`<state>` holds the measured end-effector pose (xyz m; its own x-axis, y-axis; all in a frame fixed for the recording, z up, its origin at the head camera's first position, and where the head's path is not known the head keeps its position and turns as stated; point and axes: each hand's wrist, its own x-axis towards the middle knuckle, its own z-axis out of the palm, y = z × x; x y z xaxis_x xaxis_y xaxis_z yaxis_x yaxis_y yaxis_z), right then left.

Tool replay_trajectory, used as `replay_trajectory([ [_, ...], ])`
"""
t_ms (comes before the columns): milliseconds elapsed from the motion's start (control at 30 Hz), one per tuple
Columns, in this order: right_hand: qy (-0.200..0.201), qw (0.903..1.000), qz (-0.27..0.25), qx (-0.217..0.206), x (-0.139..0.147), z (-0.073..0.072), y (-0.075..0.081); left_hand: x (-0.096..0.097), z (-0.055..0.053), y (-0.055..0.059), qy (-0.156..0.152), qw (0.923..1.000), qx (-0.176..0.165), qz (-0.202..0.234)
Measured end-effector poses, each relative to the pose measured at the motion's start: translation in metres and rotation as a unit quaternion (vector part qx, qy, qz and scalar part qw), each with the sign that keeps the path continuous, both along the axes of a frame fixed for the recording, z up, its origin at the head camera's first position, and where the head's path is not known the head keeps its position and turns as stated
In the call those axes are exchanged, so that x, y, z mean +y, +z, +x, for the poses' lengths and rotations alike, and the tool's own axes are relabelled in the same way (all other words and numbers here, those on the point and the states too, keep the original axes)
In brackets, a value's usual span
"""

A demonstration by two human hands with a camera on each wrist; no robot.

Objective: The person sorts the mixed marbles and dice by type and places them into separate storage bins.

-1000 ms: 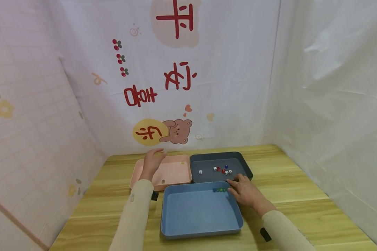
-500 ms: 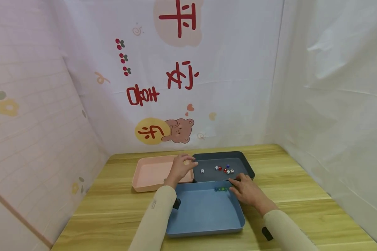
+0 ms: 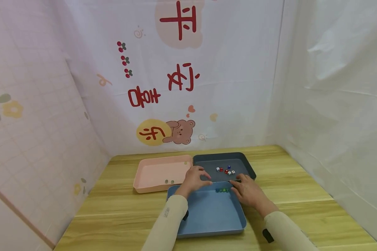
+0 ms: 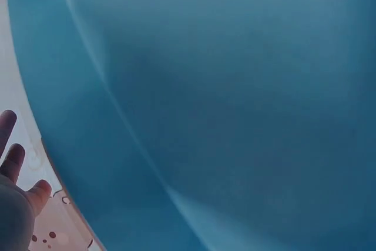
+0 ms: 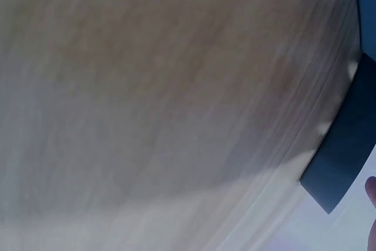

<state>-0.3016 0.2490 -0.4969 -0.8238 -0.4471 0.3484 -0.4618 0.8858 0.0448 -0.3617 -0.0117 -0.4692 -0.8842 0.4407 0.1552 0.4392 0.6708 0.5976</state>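
My left hand (image 3: 193,179) hovers over the front left of the dark grey tray (image 3: 204,162), near the blue tray (image 3: 213,219), its thumb and fingers apart. In the left wrist view, the fingers of that hand (image 4: 17,210) look spread, with nothing seen between them. My right hand (image 3: 249,191) rests at the blue tray's far right corner, fingers loosely bent. Beside it, several green-blue glass marbles (image 3: 221,190) sit in a row along that tray's far wall. White dice (image 3: 218,169), red dice (image 3: 221,169) and a blue die (image 3: 229,167) lie in the dark tray.
A pink tray (image 3: 157,169) stands at the back left with small pale green pieces (image 3: 166,181) in it. All three trays sit close together on the wood-grain table (image 3: 113,209). White sheeting (image 3: 232,80) walls the far side and both flanks.
My left hand has gone from over the pink tray rightward to the dark tray's front. It now hides the spot where a lone white die lay. My right hand has stayed put.
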Motion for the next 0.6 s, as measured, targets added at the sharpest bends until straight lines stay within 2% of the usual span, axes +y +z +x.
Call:
replay_trajectory([
  [300, -0.004, 0.9996, 0.023, 0.019, -0.001, -0.001, 0.001, 0.005, 0.008, -0.005, -0.013, 0.9988, 0.012, -0.044],
  [600, -0.010, 0.9998, -0.016, 0.003, -0.002, 0.001, -0.002, 0.011, 0.008, -0.014, -0.018, 0.9970, 0.027, -0.070],
])
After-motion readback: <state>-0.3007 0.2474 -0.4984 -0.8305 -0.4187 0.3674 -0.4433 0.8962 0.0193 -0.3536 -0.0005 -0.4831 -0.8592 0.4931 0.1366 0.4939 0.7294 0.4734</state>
